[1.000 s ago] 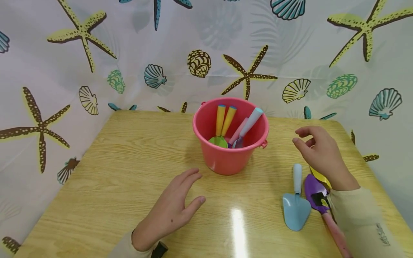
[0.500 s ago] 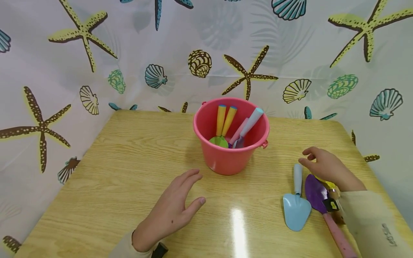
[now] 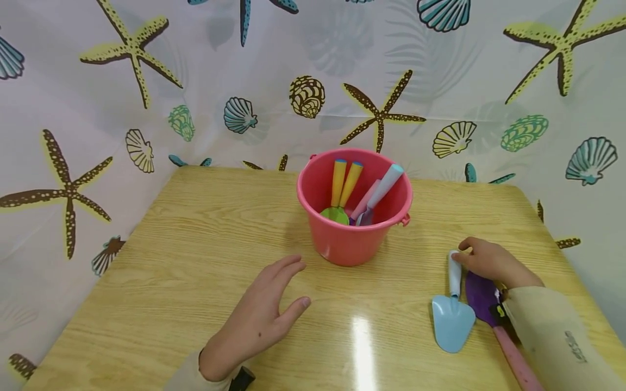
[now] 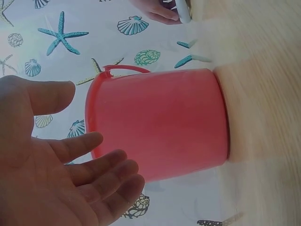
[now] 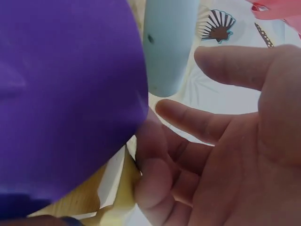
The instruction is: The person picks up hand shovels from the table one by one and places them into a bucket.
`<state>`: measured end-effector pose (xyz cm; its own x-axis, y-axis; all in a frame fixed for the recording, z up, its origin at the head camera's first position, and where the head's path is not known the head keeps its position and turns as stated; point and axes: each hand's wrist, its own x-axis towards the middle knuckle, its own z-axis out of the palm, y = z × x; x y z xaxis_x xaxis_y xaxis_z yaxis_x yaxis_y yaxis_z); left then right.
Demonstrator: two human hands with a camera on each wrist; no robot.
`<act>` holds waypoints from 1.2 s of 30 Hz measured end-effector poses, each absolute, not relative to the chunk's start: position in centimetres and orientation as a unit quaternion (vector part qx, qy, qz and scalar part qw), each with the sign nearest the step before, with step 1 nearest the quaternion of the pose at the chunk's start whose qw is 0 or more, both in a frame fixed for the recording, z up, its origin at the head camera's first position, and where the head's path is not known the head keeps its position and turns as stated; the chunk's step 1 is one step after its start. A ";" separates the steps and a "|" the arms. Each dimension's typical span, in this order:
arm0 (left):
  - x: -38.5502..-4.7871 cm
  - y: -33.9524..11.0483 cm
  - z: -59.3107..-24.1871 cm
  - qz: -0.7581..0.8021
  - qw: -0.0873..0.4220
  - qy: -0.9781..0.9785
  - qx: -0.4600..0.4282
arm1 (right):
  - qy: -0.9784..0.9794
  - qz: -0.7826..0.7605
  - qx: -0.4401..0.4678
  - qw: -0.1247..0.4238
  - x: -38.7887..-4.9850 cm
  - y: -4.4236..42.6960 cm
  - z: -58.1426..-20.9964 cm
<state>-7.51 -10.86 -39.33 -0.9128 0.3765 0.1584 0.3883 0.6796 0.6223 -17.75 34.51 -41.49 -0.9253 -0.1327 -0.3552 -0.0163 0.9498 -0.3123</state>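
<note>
A light blue hand trowel [image 3: 454,320] lies on the table with its pale handle [image 3: 455,274] pointing away from me. My right hand [image 3: 491,263] is at the end of that handle. In the right wrist view, its thumb and index finger are spread apart by the handle end [image 5: 169,61], not closed round it. Beneath my right wrist lies a purple trowel [image 3: 481,298] with a pink handle, large in the right wrist view. My left hand [image 3: 261,307], fingers spread and holding nothing, hovers in front of the pink bucket [image 3: 349,241].
The bucket holds several tools: two with yellow handles [image 3: 338,182], one pink-handled and one with a pale lilac handle [image 3: 385,186]. A yellow piece [image 5: 124,188] shows below the purple blade. A curtain [image 3: 274,60] with starfish and shells borders the wooden table [image 3: 220,217].
My right hand has come down and toward me, from beyond the light blue trowel to its handle end. The left hand has stayed in place. The head view has shifted slightly.
</note>
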 end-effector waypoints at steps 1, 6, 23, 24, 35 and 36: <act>-7.5 -10.8 -39.3 -0.341 0.007 -0.917 -0.209 | 0.970 -0.152 -0.041 0.187 -17.8 34.5 -41.6; -7.5 -10.7 -39.3 -0.338 -0.010 -0.917 -0.210 | 0.971 -0.147 -0.059 0.177 -18.0 34.1 -42.1; -7.4 -10.3 -39.8 -0.333 0.000 -0.915 -0.228 | 0.974 -0.132 -0.059 0.172 -18.0 33.2 -42.2; -7.4 -10.3 -39.8 -0.332 0.000 -0.915 -0.228 | 0.975 -0.131 -0.059 0.172 -18.0 33.2 -42.2; -7.4 -10.3 -39.7 -0.336 -0.013 -0.915 -0.224 | 0.978 -0.133 -0.055 0.150 -17.8 33.0 -42.1; -7.4 -10.3 -39.7 -0.334 -0.012 -0.915 -0.223 | 0.978 -0.134 -0.054 0.148 -17.9 33.0 -42.1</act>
